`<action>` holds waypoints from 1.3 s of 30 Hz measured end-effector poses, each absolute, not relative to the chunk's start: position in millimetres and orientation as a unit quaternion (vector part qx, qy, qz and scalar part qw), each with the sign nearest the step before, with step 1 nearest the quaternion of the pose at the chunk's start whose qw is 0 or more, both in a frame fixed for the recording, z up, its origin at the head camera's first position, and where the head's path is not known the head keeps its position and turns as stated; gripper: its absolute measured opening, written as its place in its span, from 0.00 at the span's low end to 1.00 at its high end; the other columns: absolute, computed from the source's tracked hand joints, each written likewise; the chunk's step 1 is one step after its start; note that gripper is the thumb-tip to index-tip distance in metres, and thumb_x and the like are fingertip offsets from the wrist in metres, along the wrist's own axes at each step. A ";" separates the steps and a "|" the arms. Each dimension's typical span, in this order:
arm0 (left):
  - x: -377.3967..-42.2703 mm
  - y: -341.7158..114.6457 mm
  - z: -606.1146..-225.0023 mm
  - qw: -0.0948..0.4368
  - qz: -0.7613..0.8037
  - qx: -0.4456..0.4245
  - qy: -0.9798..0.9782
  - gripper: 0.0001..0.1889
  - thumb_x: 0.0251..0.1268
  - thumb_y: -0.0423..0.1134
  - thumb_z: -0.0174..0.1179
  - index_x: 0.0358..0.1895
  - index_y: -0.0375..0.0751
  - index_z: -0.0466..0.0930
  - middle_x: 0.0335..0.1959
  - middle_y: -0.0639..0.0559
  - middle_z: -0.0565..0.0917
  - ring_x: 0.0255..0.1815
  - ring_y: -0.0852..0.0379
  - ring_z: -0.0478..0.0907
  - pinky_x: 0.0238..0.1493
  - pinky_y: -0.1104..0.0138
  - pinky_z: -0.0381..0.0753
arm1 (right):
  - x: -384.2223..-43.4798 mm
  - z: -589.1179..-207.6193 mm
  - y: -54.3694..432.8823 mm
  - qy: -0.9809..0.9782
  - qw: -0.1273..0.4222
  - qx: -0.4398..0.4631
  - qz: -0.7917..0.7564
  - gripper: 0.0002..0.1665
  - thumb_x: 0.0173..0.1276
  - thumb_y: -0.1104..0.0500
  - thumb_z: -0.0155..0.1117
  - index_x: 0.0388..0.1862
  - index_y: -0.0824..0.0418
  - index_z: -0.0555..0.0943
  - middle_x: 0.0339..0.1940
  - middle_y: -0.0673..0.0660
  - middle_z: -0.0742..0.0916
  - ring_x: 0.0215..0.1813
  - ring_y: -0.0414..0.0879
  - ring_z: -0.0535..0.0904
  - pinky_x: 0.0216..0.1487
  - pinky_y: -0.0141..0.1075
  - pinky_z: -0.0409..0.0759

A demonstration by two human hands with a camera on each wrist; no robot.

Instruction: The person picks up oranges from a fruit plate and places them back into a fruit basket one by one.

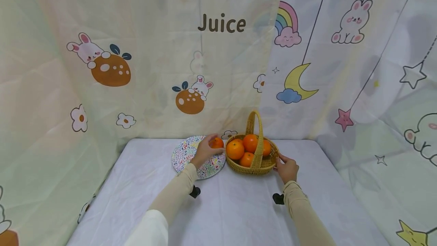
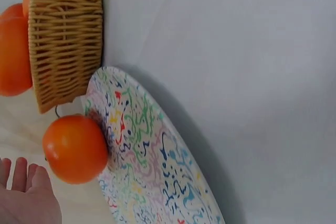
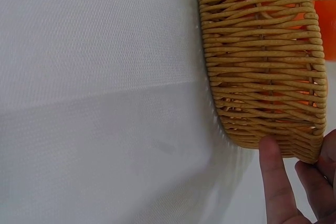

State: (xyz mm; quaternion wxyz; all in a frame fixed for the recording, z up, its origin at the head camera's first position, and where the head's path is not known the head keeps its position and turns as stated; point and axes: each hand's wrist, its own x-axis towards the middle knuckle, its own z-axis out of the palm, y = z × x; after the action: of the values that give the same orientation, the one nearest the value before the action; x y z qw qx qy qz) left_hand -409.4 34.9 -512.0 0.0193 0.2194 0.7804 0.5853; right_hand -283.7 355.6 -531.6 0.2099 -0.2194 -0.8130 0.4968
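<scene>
A single orange (image 1: pixel 216 143) sits on a round plate (image 1: pixel 184 156) with a multicoloured squiggle pattern. My left hand (image 1: pixel 204 151) is around this orange, thumb on the near side and fingers on the far side. In the left wrist view, its fingers (image 2: pixel 20 176) are extended, with a gap between them and the orange (image 2: pixel 76 149). Right of the plate stands a wicker basket (image 1: pixel 244 169) with a tall handle and several oranges (image 1: pixel 235 149) inside. My right hand (image 1: pixel 287 168) holds the basket's right rim, its index finger (image 3: pixel 273 163) against the woven wall.
A white cloth covers the table (image 1: pixel 232 208). Behind it hangs a printed curtain (image 1: pixel 153 67) with rabbits and fruit, close to the plate and basket. The basket's arched handle (image 1: pixel 258 139) rises above the oranges. Plate and basket stand side by side at the table's back.
</scene>
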 end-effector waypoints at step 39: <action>-426.7 24.7 -534.2 -0.003 0.574 0.152 0.804 0.35 0.59 0.39 0.70 0.71 0.42 0.67 0.70 0.44 0.68 0.70 0.43 0.63 0.68 0.49 0.63 | -286.8 -536.0 359.8 -0.816 0.210 -0.232 0.487 0.23 0.71 0.59 0.58 0.64 0.62 0.77 0.58 0.69 0.80 0.29 0.49 0.87 0.28 0.31 0.83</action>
State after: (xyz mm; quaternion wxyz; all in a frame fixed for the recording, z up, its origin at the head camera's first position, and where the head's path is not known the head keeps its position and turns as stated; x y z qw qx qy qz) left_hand -426.7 24.7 -534.2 -0.0033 0.1523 0.8042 0.5745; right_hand -286.8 359.8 -536.0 0.2100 -0.2320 -0.8155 0.4868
